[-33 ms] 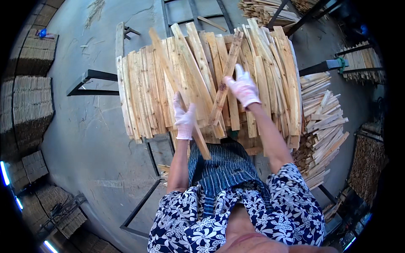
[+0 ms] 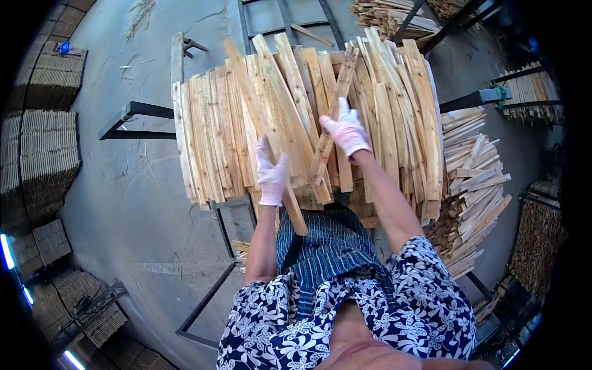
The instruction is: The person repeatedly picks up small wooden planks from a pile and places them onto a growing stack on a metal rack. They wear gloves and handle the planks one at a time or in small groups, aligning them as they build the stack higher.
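My left hand (image 2: 272,179), in a pale knitted glove, is closed around a long wooden strip (image 2: 295,214). The strip slants across the pile from far left to near right, and its far end is blurred. My right hand (image 2: 349,134), gloved in white with pinkish patches, lies over a knotty, darker wooden strip (image 2: 322,154). Its thumb crosses that strip, while the fingers stay spread to the right of it. Beneath both hands is a wide layer of wooden strips (image 2: 216,132), mostly side by side, with several lying askew on top.
Dark metal bars (image 2: 139,111) stick out left of the pile. A heap of loose strips (image 2: 472,179) lies to the right. Stacked wood bundles (image 2: 49,148) line the far left, and another strip pile (image 2: 385,17) sits at the back right.
My right hand has shifted slightly left and nearer, so its thumb now reaches across the knotty strip. The left hand and its strip have barely moved.
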Demonstrator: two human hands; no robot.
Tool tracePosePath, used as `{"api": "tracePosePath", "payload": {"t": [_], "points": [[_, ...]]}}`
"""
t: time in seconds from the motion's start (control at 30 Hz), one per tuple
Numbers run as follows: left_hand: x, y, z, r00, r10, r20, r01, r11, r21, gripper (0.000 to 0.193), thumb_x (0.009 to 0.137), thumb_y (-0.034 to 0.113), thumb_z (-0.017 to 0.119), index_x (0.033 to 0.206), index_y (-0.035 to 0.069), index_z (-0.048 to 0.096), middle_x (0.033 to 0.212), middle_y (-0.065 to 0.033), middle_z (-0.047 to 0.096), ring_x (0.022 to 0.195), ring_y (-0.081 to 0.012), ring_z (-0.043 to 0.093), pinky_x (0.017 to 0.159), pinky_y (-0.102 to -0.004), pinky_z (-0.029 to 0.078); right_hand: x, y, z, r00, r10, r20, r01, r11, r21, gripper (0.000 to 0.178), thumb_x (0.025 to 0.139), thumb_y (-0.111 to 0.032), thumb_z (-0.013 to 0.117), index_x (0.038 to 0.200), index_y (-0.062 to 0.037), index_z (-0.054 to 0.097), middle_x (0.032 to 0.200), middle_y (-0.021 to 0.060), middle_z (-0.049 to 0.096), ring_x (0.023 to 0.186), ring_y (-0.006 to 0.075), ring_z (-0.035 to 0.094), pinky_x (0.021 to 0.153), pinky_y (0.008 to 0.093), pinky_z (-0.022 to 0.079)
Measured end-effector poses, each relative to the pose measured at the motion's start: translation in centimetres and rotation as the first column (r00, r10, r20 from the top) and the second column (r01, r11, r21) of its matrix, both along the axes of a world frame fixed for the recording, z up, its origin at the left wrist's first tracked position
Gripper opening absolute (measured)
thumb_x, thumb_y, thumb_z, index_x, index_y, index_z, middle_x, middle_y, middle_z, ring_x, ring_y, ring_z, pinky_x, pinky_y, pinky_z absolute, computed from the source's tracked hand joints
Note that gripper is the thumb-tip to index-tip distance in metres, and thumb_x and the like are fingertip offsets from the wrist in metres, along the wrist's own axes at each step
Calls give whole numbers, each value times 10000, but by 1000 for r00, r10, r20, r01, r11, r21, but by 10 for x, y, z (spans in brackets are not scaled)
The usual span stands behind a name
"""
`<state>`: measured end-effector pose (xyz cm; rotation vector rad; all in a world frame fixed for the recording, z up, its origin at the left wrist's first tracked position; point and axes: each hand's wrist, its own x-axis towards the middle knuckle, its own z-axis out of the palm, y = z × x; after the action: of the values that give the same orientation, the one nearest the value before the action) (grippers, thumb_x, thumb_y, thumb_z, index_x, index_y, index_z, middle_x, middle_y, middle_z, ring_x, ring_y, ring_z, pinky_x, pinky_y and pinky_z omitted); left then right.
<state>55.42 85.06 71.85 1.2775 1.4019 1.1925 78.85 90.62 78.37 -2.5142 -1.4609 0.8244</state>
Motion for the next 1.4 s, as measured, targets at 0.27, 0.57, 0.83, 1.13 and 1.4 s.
{"api": "tracePosePath", "payload": {"t": [0.27, 0.57, 0.83, 1.13, 1.4], "points": [[45, 17, -19, 994, -77, -80, 73, 996, -58, 702, 865, 102, 715, 1497, 0, 427, 1441, -199, 512, 1373, -315, 477, 1166, -398, 366, -12, 1, -18, 985, -163, 55, 145, 961, 237, 748, 819, -251, 747, 1467, -151, 386, 1273, 248, 442, 1115, 441, 587, 898, 502, 542], [92, 61, -44, 784, -72, -616, -85, 971, -222, 815, 841, 314, 743, 1494, 48, 332, 1376, -353, 455, 1222, -517, 505, 1053, -515, 432, 124, -87, 125, 874, 45, 483, -297, 837, 459, 597, 785, -101, 758, 1353, -115, 574, 1201, 189, 546, 1056, 379, 604, 932, 443, 522], [50, 69, -47, 996, 59, -64, -68, 987, -148, 775, 850, 139, 699, 1512, -31, 333, 1380, -175, 528, 1254, -247, 534, 1073, -347, 426, 172, -77, 75, 755, 95, 649, -183, 981, 68, 553, 873, -355, 710, 1370, -185, 536, 1243, 156, 551, 1174, 375, 552, 938, 544, 482], [-61, 30, -17, 810, 148, -567, -216, 975, -54, 718, 839, 180, 714, 1489, 116, 416, 1337, -254, 539, 1220, -429, 562, 1016, -500, 484, 26, -26, 30, 904, 405, 135, -423, 894, 152, 647, 921, -462, 643, 1454, -132, 485, 1269, 203, 573, 1194, 385, 575, 976, 500, 495], [-90, 41, -31, 464, -103, -880, -282, 924, -257, 777, 839, 431, 738, 1477, 130, 413, 1359, -258, 507, 1220, -460, 529, 1004, -573, 460, -82, 55, -67, 913, 229, 337, -256, 966, 38, 805, 936, -460, 663, 1584, -171, 283, 1384, 212, 499, 1232, 406, 539, 991, 529, 490]]}}
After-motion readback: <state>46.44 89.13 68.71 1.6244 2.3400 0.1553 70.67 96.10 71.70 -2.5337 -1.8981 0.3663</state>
